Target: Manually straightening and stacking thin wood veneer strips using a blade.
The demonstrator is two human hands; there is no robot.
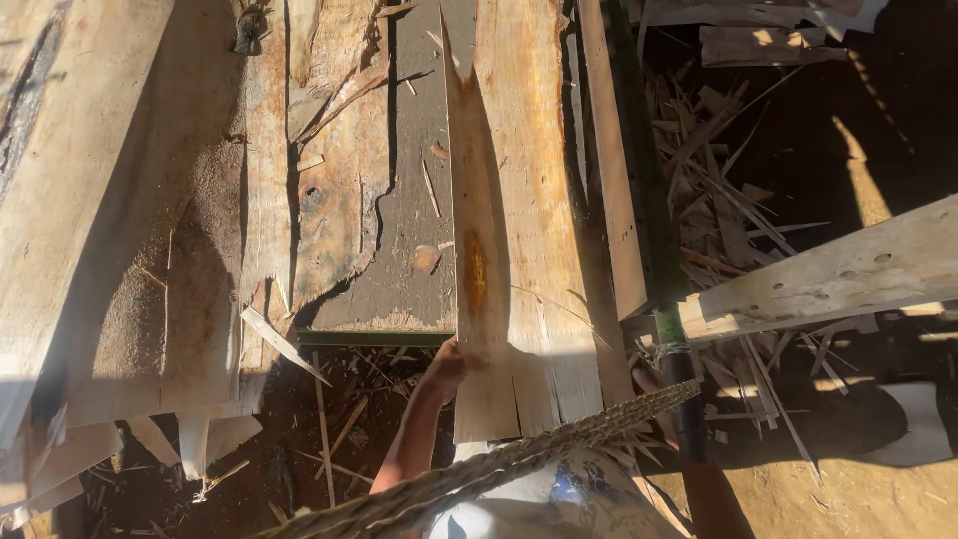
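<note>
1. One hand shows: the left hand [446, 367] grips the near end of a long pointed wood strip [475, 230], fingers closed around its left edge.
2. The strip stands on edge over the stacked boards [339, 190], tip pointing away.
3. The right hand is out of view.
4. Wood scraps [728, 210] litter the ground to the right; a pale beam [828, 274] crosses there.

No packages, labels, signs, screens.

Left hand [446, 367] raised, fingers curled
</note>
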